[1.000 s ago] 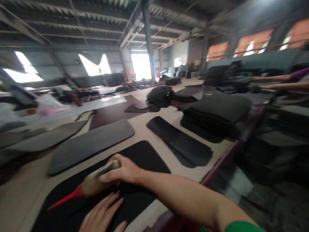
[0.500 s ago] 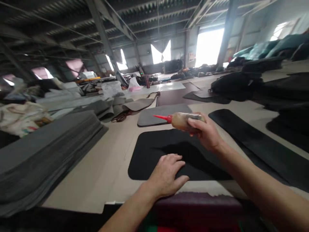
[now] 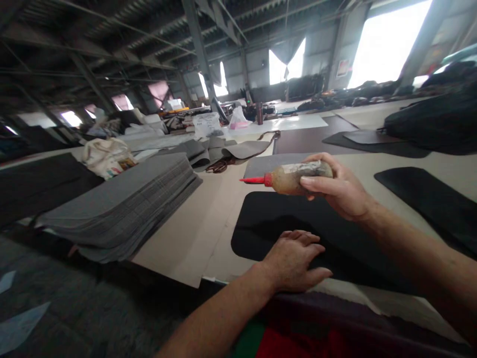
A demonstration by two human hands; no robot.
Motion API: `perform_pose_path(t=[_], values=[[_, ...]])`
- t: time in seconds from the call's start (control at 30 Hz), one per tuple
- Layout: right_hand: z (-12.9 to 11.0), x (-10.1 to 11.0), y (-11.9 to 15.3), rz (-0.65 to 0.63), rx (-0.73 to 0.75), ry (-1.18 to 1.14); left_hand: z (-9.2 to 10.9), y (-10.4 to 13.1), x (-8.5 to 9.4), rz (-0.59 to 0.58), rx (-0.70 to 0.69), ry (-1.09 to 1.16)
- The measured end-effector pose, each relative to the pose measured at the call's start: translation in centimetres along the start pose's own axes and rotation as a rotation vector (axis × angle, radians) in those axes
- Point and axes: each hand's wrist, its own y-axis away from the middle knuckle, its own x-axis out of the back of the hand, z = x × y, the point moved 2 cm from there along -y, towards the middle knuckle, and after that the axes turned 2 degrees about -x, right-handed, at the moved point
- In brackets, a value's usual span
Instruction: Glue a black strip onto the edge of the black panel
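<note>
bottle (image 3: 294, 178) gripped in right hand (image 3: 337, 191), above black pad (image 3: 272, 223).

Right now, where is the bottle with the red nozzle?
In the head view, the bottle is right of centre, held in the right hand above the black mat, nozzle pointing left; the left hand lies flat on the mat below.

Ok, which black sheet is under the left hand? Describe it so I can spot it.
On the long beige table, find the black sheet nearest the front edge, below the glue bottle. Unlike its neighbours, the left hand rests flat on it.
</note>
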Motion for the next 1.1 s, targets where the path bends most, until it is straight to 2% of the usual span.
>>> perform_pose_path(t=[0.23,0.4,0.5,0.7,0.93,1.1], values=[[1.8,-0.7,2.7,-0.284,-0.092,0.383,0.0,-0.1,-0.6,-0.019,0.016,0.005],[2.2,-1.7,3.2,-0.437,-0.074,0.498,0.0,-0.2,-0.3,-0.168,0.122,0.071],[2.0,-2.3,3.2,-0.478,-0.023,0.553,0.1,-0.4,-0.1,-0.229,0.111,0.059],[2.6,-2.8,2.8,-0.514,-0.002,0.585,0.2,-0.3,0.1,-0.187,0.090,-0.020],[2.8,-3.1,2.1,-0.516,-0.018,0.611,0.1,-0.2,0.0,-0.179,0.105,0.048],[2.6,-3.7,1.8,-0.504,-0.023,0.606,0.1,-0.2,0.1,-0.102,0.052,0.019]])
